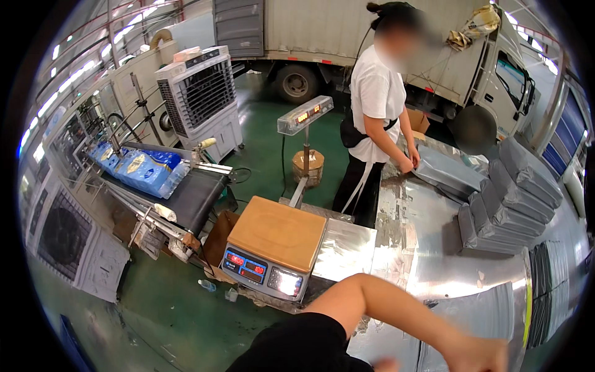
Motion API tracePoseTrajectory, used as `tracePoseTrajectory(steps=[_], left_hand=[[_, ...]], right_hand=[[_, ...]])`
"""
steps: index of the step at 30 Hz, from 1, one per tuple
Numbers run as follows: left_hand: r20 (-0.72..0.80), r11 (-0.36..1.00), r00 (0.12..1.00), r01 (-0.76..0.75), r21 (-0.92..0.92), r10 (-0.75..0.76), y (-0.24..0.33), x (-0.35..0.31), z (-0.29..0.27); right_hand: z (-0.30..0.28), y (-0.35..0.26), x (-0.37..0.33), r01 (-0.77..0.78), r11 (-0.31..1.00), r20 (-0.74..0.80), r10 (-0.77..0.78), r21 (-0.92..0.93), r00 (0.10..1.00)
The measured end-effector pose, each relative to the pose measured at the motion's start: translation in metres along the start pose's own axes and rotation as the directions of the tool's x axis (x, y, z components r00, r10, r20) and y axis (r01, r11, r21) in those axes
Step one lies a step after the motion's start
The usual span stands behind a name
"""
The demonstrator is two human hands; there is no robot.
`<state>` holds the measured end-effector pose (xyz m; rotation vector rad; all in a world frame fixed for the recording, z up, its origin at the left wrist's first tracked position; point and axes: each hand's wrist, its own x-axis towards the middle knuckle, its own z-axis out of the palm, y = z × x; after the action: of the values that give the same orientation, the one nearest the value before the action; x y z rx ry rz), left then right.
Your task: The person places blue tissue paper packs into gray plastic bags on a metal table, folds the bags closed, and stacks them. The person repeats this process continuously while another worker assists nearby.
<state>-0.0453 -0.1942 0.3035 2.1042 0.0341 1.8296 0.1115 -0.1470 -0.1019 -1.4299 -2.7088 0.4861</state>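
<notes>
The right hand (477,354) sits low on the shiny metal table (427,248) beside a grey bag (477,316), blurred, so I cannot tell its grip, and the left hand (385,366) barely peeks in at the bottom edge. A weighing scale (273,245) stands left of the forearm, grey parcels (508,204) stack up right. Bare metal runs between them toward a co-worker (375,118) at the table's far end.

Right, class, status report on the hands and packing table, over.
One hand over grey bag, grip blurred. Scale left of it. Co-worker at stacked grey parcels.
</notes>
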Motion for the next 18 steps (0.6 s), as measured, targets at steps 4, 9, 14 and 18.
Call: tracePoseTrajectory(steps=[4, 9, 14, 18], left_hand=[[0.134, 0.755, 0.772, 0.635, -0.164, -0.621, -0.099, -0.185, 0.006], [0.130, 0.427, 0.449, 0.889, -0.164, -0.884, -0.089, -0.300, 0.036], [0.070, 0.337, 0.351, 0.929, -0.151, -0.934, -0.066, -0.321, 0.037], [0.065, 0.301, 0.313, 0.941, -0.153, -0.947, -0.059, -0.330, 0.040]], right_hand=[[0.008, 0.001, -0.005, 0.125, 0.992, -0.167, -0.123, 0.002, 0.978], [0.027, 0.018, -0.007, 0.104, 0.992, -0.328, -0.123, -0.073, 0.937], [0.039, 0.026, -0.003, 0.081, 0.986, -0.440, -0.140, -0.149, 0.887], [0.023, 0.018, -0.011, 0.123, 0.983, -0.458, -0.173, -0.137, 0.872]])
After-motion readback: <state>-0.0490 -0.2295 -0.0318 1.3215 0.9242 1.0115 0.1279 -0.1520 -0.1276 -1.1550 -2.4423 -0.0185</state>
